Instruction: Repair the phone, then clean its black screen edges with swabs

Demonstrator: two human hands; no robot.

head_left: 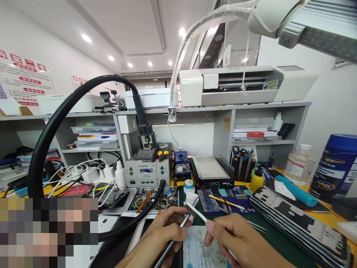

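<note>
My left hand [164, 227] is closed around a thin phone [170, 245], tilted so that mostly its metal edge shows. In my right hand [232, 232] is a small brush [199, 213] with a white handle and dark bristles, pinched between thumb and fingers. The bristles are at the phone's upper end; whether they press on it I cannot tell. Below the hands lies a printed white-and-blue sheet [199, 243] on a green mat [279, 238]. A jar with a blue-rimmed lid [189, 185] stands just beyond the phone.
A thick black hose [37, 149] arches across the left side. Stacked phone parts [304, 219] lie right, beside tweezers [255, 225]. Behind are a rework station [147, 172], a heating plate [210, 167], and a tray of circuit boards [136, 201]. The lower-left corner is pixelated.
</note>
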